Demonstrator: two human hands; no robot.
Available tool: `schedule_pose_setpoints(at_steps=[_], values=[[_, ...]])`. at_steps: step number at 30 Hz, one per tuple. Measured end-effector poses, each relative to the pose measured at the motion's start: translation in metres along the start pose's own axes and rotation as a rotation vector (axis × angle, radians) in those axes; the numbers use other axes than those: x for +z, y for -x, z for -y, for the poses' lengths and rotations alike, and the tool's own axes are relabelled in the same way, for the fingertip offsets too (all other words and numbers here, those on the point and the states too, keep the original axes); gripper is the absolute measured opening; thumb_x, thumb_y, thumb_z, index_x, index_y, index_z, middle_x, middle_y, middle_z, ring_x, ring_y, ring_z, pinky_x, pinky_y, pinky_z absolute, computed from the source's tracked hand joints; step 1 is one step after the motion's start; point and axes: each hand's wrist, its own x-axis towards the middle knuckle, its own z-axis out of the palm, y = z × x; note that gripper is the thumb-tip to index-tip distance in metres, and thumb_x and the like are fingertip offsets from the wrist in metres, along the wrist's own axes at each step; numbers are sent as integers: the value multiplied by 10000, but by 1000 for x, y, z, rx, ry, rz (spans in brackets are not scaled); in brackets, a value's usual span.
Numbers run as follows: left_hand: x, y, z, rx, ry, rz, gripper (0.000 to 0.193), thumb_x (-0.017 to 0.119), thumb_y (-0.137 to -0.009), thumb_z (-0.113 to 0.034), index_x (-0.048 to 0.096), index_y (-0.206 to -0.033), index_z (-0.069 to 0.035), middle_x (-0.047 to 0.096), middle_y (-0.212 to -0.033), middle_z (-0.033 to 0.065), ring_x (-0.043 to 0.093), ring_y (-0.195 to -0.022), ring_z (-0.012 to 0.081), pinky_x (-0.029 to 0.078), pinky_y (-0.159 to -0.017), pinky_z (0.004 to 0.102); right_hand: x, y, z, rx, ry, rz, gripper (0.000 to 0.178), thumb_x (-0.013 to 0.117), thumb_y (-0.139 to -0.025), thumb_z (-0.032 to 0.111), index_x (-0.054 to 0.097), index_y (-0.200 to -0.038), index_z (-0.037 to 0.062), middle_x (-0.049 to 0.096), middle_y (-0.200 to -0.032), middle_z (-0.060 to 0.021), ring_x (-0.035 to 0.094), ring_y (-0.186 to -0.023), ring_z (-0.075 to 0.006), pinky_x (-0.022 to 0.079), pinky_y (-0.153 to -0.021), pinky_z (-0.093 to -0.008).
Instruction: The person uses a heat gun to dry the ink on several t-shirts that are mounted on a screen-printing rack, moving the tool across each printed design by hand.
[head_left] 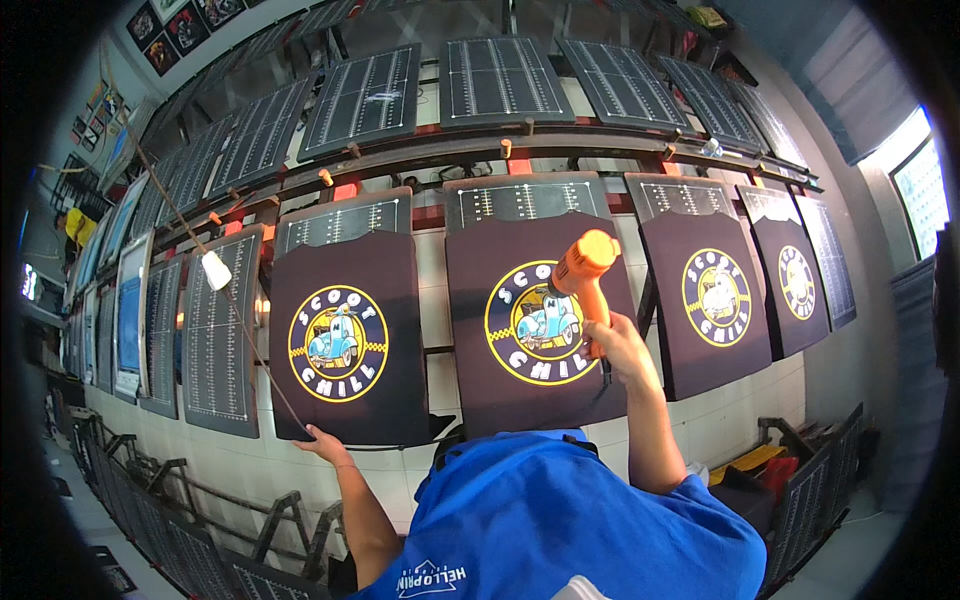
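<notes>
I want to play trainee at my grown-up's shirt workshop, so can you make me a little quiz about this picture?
1. Count: how many dark shirts show a round design?

2. Choose: what is in the right hand?
A. a paintbrush
B. an orange gun-shaped tool
C. a pair of scissors

3. True or false: the scooter on the rightmost dark shirt is light blue.

Key:
1. Four.
2. B.
3. False: that scooter looks pale, while those on the two leftmost shirts are light blue.
</notes>
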Motion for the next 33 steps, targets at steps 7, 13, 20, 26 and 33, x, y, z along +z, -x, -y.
schedule_pose_setpoints(at_steps=[7,13,20,26,33], values=[[-54,37,-16,-243,-124,348,695,389,-1040,-490,212,-1540,-41,516,-1282,226,594,-1022,312,546,-756,405,2,-6,3,-29,-64,-37,173,594,-920,142,572,-973,-21,581,-752,-35,584,-611,-112,489,-583,-258],[-92,32,23,-67,-183,291,653,378,-1049,-455,281,-1488,20,527,-1259,244,603,-1024,328,579,-752,404,12,0,9,-8,-25,31,187,592,-917,141,562,-1009,-19,589,-770,-42,615,-618,-108,495,-569,-242],[-100,-3,25,-84,-164,256,600,404,-1055,-375,283,-1482,28,456,-1408,270,560,-1194,381,589,-811,420,25,-2,7,-17,10,-25,175,583,-928,149,578,-977,-19,589,-761,-40,603,-628,-122,503,-586,-270],[-97,-64,0,-21,-182,241,562,412,-1060,-311,303,-1472,55,450,-1397,272,544,-1223,375,525,-929,412,59,7,-4,-58,30,-229,188,604,-905,156,571,-969,-18,582,-761,-36,588,-585,-124,492,-544,-267],[-94,-206,33,137,-230,132,571,417,-1058,-330,344,-1448,80,409,-1444,296,419,-1333,418,341,-1114,460,224,40,-1,57,-51,-8,215,628,-924,184,577,-1028,4,605,-787,-36,621,-637,-133,523,-602,-286]])
